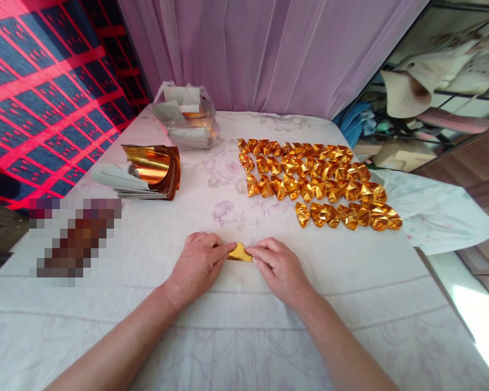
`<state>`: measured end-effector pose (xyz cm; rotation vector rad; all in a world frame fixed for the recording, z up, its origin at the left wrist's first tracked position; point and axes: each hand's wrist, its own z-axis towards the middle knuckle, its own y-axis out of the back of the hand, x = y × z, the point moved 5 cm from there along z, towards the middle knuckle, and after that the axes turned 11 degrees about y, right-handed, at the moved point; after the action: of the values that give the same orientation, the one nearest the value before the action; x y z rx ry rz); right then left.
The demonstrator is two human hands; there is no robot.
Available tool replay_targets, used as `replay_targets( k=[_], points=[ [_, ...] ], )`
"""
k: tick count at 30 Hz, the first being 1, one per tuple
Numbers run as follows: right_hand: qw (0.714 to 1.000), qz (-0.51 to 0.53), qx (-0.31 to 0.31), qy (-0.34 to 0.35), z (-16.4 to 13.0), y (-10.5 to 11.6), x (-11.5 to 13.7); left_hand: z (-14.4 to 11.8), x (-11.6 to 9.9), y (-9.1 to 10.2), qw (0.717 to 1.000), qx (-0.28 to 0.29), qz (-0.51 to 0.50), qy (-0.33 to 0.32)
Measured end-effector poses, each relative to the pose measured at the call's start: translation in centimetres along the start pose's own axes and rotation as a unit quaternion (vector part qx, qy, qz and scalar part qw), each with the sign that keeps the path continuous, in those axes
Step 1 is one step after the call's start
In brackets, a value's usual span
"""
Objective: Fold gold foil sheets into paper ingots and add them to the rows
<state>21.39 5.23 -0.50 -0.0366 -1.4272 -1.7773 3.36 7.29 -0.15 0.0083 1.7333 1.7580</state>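
Observation:
A small folded piece of gold foil paper (239,253) lies on the white floral cloth (236,326) near the front middle. My left hand (198,264) presses its left end with fingertips pinched on it. My right hand (277,267) holds its right end the same way. Both hands rest on the cloth, knuckles up, with the paper between them. Farther back and to the right, several finished gold folded pieces (315,182) lie in rows.
A stack of gold foil sheets (146,171), curled at the top, sits at the back left. Behind it stands a clear plastic bag of sheets (186,117). A blurred-out object (75,239) lies at the left. A purple curtain hangs behind the surface.

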Motion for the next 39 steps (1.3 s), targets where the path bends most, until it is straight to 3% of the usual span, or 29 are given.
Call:
replay_targets(
  k=[4, 13, 17, 24, 35, 39],
  points=[
    [0.999, -0.027, 0.005, 0.029, -0.1, -0.1, 0.3, 0.0, 0.2, 0.2, 1.0, 0.008, -0.001, -0.013],
    [0.999, -0.022, 0.008, 0.026, -0.2, 0.0, 0.1, -0.2, 0.9, 0.1, 0.999, -0.007, -0.043, -0.033],
    [0.999, -0.023, 0.004, 0.034, -0.2, -0.2, 0.0, -0.3, 0.3, 0.6, 0.999, -0.001, 0.002, -0.038],
    [0.999, -0.025, -0.002, 0.036, -0.2, -0.2, 0.0, -0.9, -1.5, 1.4, 0.981, 0.044, 0.185, -0.038],
    [0.999, -0.024, 0.0, 0.039, -0.2, -0.3, -0.1, -1.4, -1.1, 2.2, 0.982, 0.138, 0.13, -0.019],
    [0.999, -0.028, 0.003, 0.039, -0.3, -0.4, -0.2, -1.5, -1.2, 2.7, 0.978, 0.143, 0.149, -0.015]
  ],
)
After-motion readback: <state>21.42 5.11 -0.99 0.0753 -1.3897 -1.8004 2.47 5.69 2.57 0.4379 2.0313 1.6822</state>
